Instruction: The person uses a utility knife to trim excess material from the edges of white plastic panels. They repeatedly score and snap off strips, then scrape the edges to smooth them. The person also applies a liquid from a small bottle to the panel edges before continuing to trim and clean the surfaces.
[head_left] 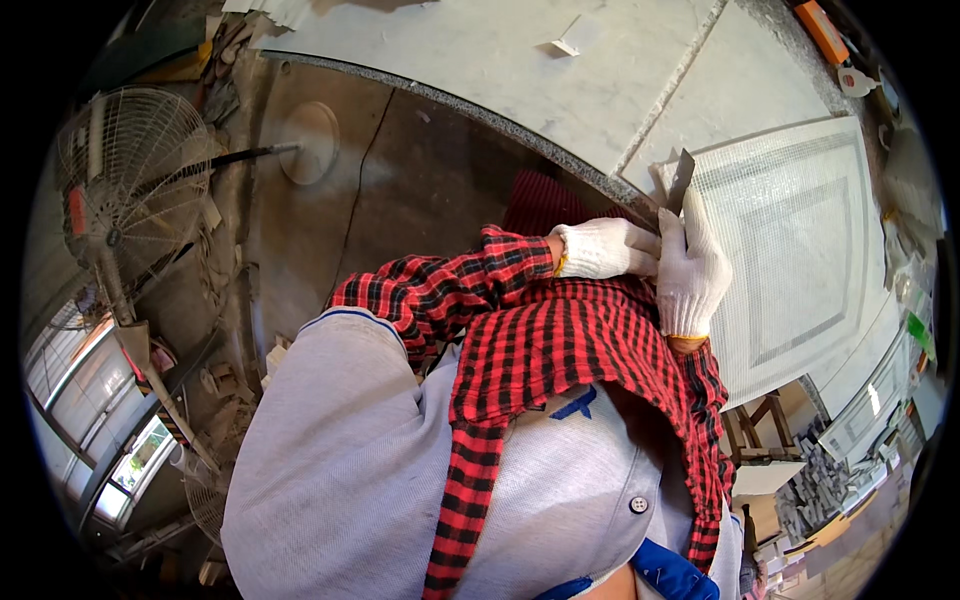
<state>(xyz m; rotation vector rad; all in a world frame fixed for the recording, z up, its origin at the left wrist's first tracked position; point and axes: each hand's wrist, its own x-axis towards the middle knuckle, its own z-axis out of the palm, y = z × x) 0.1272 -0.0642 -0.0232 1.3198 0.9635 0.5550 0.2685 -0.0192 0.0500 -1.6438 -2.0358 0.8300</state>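
Both my hands wear white knitted gloves and meet at the edge of a pale stone-topped table. My right hand has its thumb and fingers closed around a thin, flat grey blade-like piece, whose upper end sticks out above them. Along its outer side lies the corner of a white panel covered with mesh and marked with a rectangular frame pattern. My left hand is right beside the right one, fingers bent and closed together; whatever lies in them is hidden.
A small white piece stands on the tabletop. An orange tool lies at the far right. To the left are a large wire-caged fan and a round base on the floor. Stacked grey pieces fill the lower right.
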